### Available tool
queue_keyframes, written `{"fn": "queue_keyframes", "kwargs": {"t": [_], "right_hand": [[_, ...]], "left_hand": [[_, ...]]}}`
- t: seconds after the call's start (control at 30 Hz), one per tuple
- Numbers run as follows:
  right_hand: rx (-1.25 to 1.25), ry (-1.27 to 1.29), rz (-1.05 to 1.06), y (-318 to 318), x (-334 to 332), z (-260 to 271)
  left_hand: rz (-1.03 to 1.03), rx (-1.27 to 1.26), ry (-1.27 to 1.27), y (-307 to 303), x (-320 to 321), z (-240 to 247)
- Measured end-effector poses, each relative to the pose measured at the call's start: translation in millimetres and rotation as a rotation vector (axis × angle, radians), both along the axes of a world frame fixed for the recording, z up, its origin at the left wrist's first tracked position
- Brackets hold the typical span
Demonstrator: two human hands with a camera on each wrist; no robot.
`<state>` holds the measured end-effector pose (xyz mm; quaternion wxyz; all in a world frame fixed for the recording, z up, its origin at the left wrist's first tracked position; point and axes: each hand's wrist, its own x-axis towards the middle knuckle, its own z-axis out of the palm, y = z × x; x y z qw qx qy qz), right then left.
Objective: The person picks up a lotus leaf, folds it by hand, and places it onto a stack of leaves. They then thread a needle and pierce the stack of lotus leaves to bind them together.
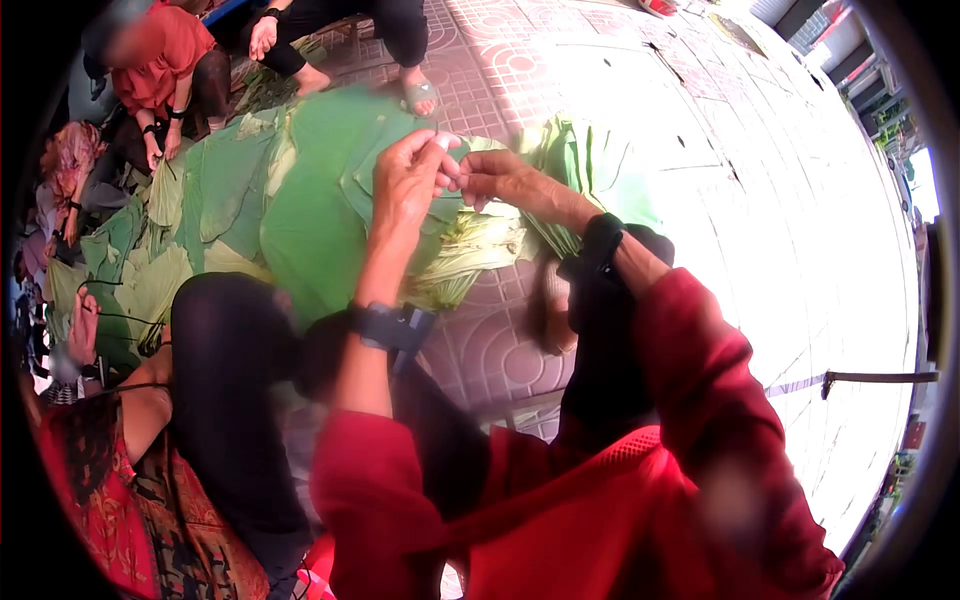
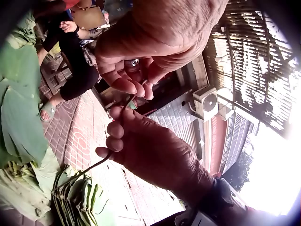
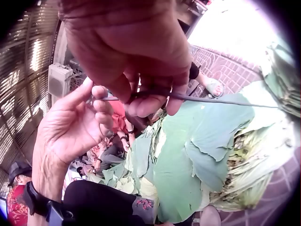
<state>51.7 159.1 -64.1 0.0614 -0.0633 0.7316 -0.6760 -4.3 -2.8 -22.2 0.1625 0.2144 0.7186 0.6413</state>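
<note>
Both hands meet in the air above a pile of large green leaves [image 1: 310, 200]. A thin dark cord [image 3: 211, 100] runs between them and trails off toward a folded leaf bundle [image 2: 80, 200]. My left hand [image 1: 402, 190] pinches one end of the cord between thumb and fingers; it fills the top of the left wrist view [image 2: 160, 37]. My right hand [image 1: 510, 185] curls its fingers round the cord close beside the left fingertips, and in the right wrist view [image 3: 127, 47] the cord passes under its fingers.
Pale folded leaves and stems [image 1: 470, 255] lie below the hands on the patterned tiles [image 1: 490, 350]. Other people sit at the left and far side, one in a red shirt [image 1: 165, 65] handling leaves. A person's dark-clothed knee [image 1: 235, 380] is close at my left.
</note>
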Motion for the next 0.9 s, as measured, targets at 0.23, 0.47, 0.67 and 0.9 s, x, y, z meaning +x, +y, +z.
{"fn": "queue_keyframes", "kwargs": {"t": [0.23, 0.47, 0.67, 0.9], "right_hand": [[0.023, 0.131, -0.015, -14, -9, 9], [0.244, 0.257, -0.282, -34, -28, -8], [0.223, 0.23, -0.309, -42, -35, -10], [0.111, 0.154, -0.294, -44, -26, 3]], "left_hand": [[0.092, 0.073, -0.026, 2, -6, 6], [0.139, 0.024, 0.022, 3, -6, -2], [0.177, 0.081, 0.012, 2, -12, -9], [0.201, 0.04, -0.005, 4, -8, -3]]}}
